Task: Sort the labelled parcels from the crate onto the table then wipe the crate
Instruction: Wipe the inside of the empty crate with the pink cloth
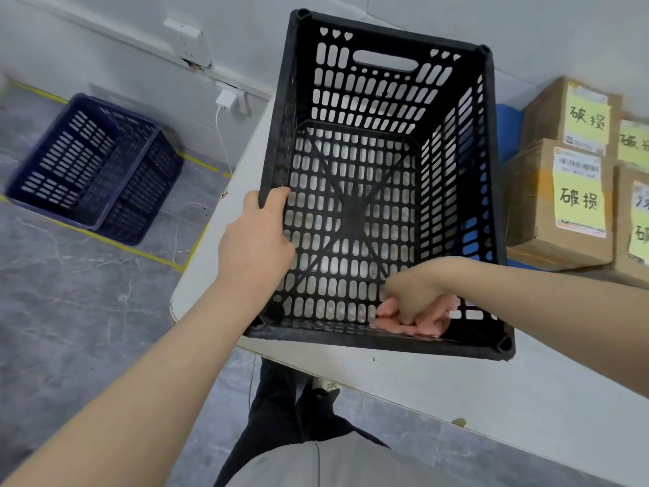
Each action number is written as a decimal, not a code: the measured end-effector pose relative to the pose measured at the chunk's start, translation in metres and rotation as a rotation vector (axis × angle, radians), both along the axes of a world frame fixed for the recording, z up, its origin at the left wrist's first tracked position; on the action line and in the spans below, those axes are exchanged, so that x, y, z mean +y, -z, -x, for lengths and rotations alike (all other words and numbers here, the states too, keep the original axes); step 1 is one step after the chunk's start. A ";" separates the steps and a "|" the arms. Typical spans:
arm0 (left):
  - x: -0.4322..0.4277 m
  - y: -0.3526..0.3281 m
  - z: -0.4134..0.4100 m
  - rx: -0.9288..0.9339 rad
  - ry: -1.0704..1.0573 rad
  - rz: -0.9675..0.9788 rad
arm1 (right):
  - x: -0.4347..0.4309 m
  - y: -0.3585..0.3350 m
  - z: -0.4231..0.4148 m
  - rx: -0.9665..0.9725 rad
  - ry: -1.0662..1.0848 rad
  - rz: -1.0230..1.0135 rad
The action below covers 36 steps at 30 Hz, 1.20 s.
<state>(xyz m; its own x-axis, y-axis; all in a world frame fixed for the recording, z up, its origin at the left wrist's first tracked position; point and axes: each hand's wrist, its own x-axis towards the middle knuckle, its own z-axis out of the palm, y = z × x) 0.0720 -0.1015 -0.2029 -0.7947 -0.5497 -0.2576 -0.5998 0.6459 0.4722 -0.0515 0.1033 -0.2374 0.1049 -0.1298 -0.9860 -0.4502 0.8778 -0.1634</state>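
My legs: dark trousers [281, 416] right under me, standing on the grey floor [87, 311].
Tabletop: the white tabletop [439, 391] is just in front of me, and I stand near its corner.
Black crate: the black crate [351, 340] sits on the tabletop, close to the left edge. Its walls and bottom are full of holes. The only thing inside it is the cloth.
My right hand: my right hand [414, 293] reaches down inside the crate at the near right corner. The fingers are curled tight around the pink cloth.
Pink cloth: the pink cloth [432, 321] is bunched up under my right hand. It touches the crate bottom, right by the near wall.
My left hand: my left hand [254, 237] holds the top rim of the crate's left wall. The fingers hook over the rim and the thumb is on the outside.
Hands together or apart: they are apart, one on each side of the crate.
Parcels: the brown parcels [558, 205] are out of the crate. They stand stacked on the tabletop to the right of it. Each has a yellow note with writing on it.
Blue crate: a blue crate [91, 166] stands on the floor far to the left, inside yellow tape lines [116, 242].
Wall: a white charger [226, 99] is plugged in on the wall, and its cable [223, 135] hangs down.
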 end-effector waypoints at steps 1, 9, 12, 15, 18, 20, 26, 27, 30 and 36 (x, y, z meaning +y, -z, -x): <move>0.000 -0.001 0.000 0.001 0.000 0.000 | -0.005 -0.017 0.002 0.011 -0.028 0.045; 0.001 0.000 0.001 -0.003 -0.008 0.012 | 0.000 -0.090 0.011 0.008 -0.039 0.324; 0.002 -0.001 0.001 -0.006 -0.009 0.022 | 0.005 -0.067 -0.002 0.005 0.033 0.307; 0.002 -0.001 0.001 -0.012 -0.016 0.020 | 0.011 -0.025 -0.015 0.037 0.111 0.263; 0.003 -0.001 0.001 -0.016 -0.020 0.023 | 0.005 0.005 -0.014 0.044 0.109 0.243; 0.002 -0.001 0.001 -0.016 -0.020 0.016 | 0.001 0.022 -0.016 0.103 0.058 0.307; 0.001 -0.001 0.001 -0.008 -0.010 0.013 | -0.015 0.061 -0.026 0.116 -0.002 0.207; 0.001 -0.001 0.001 -0.007 -0.009 0.015 | -0.016 0.062 -0.025 0.117 -0.039 0.245; 0.001 -0.001 0.000 -0.010 -0.012 0.014 | -0.019 0.049 -0.025 0.073 -0.136 0.320; 0.001 -0.001 0.001 -0.016 -0.011 0.014 | -0.022 -0.036 -0.017 0.066 -0.279 0.325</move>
<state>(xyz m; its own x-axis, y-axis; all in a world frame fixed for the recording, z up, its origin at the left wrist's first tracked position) 0.0710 -0.1004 -0.2024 -0.7843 -0.5622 -0.2622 -0.6143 0.6453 0.4540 -0.0342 0.0818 -0.2015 0.1184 -0.4105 -0.9042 -0.6819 0.6283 -0.3745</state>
